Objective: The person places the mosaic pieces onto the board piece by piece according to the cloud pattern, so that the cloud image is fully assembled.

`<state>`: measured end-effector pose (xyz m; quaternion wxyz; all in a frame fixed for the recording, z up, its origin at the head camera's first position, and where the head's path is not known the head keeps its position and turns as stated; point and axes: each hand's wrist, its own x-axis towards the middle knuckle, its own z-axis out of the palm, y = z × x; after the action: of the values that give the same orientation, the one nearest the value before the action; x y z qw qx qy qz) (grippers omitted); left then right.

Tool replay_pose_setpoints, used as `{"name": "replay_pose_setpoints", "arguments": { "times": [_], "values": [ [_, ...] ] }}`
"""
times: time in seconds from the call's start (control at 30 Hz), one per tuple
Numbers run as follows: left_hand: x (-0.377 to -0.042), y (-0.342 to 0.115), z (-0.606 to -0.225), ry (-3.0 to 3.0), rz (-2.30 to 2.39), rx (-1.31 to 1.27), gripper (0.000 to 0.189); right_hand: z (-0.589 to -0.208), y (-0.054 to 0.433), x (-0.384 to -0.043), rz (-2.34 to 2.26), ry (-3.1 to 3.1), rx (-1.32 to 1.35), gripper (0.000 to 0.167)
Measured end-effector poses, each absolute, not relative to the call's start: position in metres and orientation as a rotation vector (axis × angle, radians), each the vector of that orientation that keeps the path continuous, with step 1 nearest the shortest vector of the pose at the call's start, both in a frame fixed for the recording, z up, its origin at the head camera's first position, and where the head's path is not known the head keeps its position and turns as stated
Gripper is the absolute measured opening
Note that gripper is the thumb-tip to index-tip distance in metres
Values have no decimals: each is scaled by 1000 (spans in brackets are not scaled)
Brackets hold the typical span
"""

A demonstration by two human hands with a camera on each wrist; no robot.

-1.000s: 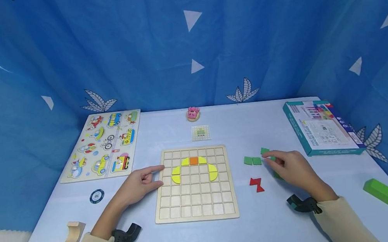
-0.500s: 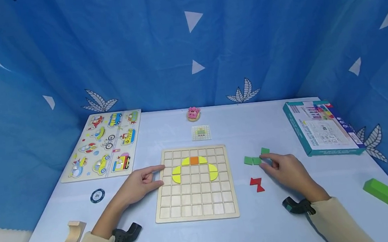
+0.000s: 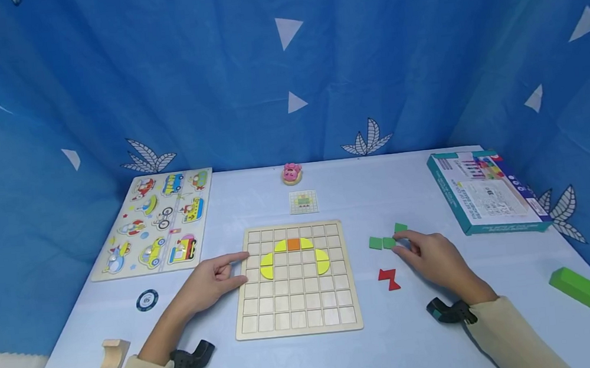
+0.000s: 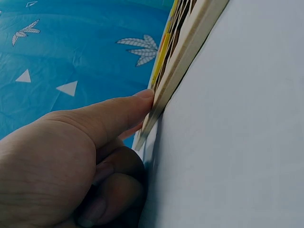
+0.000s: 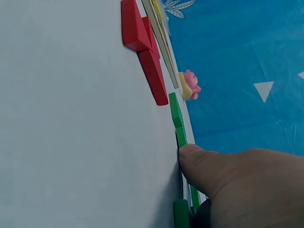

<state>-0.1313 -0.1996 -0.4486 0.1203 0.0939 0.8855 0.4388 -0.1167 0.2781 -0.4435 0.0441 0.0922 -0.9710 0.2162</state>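
Observation:
A wooden grid board (image 3: 300, 320) lies in the middle, bearing an orange square (image 3: 293, 244) and several yellow quarter-round tiles (image 3: 323, 267). My left hand (image 3: 211, 284) touches its left edge with index finger and thumb spread apart; the other fingers are curled. To the board's right, my right hand (image 3: 434, 256) pinches a green square tile (image 3: 388, 243) at its right end between thumb and index finger. Another green tile (image 3: 375, 242) lies beside it, and one (image 3: 400, 227) just beyond the index fingertip. In the right wrist view, one more green piece (image 5: 181, 213) shows below the thumb.
Red triangular tiles (image 3: 388, 278) lie nearer me. Behind the board are a small pattern card (image 3: 303, 202) and a pink toy (image 3: 291, 173). A vehicle puzzle (image 3: 141, 246), a round chip (image 3: 147, 300) and a wooden arch (image 3: 108, 362) lie left; a box (image 3: 488, 195) and green block (image 3: 579, 287) right.
My right hand has shifted slightly left and toward me, its thumb and index finger coming to the right tile of the green pair. My left hand stays at the board's edge.

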Motion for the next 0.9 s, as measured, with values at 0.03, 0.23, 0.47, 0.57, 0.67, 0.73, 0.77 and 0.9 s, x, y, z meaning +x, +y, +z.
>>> {"name": "replay_pose_setpoints", "arguments": {
  "times": [0.03,0.23,0.47,0.57,0.67,0.73,0.77,0.9],
  "values": [
    [-131,-200,-448,2589,1283,277,50,-443,278,-116,662,-2971,282,37],
    [-130,-199,-449,2601,1295,285,49,-438,277,-116,639,-2965,293,37],
    [-129,-197,-452,2578,1293,273,49,-430,269,-116,673,-2877,356,33],
    [-129,-197,-452,2591,1296,279,49,-424,254,-117,731,-2867,393,32],
    [-129,-198,-451,2595,1302,273,49,-419,236,-119,770,-2859,438,31],
    [-129,-198,-451,2590,1309,277,49,-416,224,-121,784,-2852,486,30],
    [-129,-198,-450,2588,1313,280,49,-415,217,-123,786,-2849,514,30],
    [-128,-199,-449,2587,1325,290,49,-414,193,-127,819,-2838,627,30]
  ]
}}
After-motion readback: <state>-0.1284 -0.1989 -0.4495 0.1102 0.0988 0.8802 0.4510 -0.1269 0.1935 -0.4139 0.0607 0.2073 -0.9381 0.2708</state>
